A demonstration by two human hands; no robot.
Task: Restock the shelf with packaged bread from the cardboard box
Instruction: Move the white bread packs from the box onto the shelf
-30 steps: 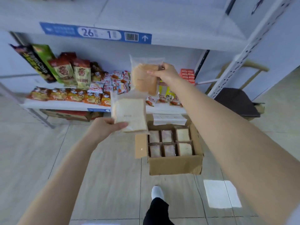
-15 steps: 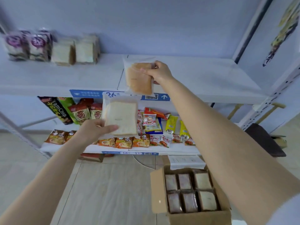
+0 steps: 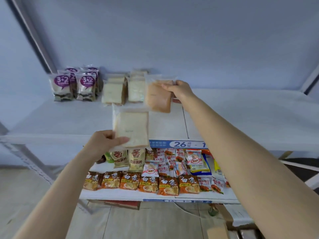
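My right hand [image 3: 179, 90] grips a clear pack of brown bread [image 3: 158, 96] by its upper right edge, held over the upper white shelf [image 3: 241, 114] just right of the white bread packs [image 3: 114, 92] standing there. My left hand [image 3: 103, 144] holds a pack of white sliced bread [image 3: 132, 128] by its lower left corner, above the shelf's front edge. Only a corner of the cardboard box [image 3: 219, 228] shows at the bottom right.
Purple-labelled bread packs [image 3: 74, 85] stand at the upper shelf's back left. The lower shelf [image 3: 155, 195] carries rows of noodle and snack packets [image 3: 131, 181]. A blue price strip [image 3: 177, 144] runs along the upper shelf's edge. Grey shelf posts [image 3: 31, 31] rise at left.
The view has tilted up, so the box has dropped almost out of sight. Both hands have carried their bread packs up and forward over the upper shelf.
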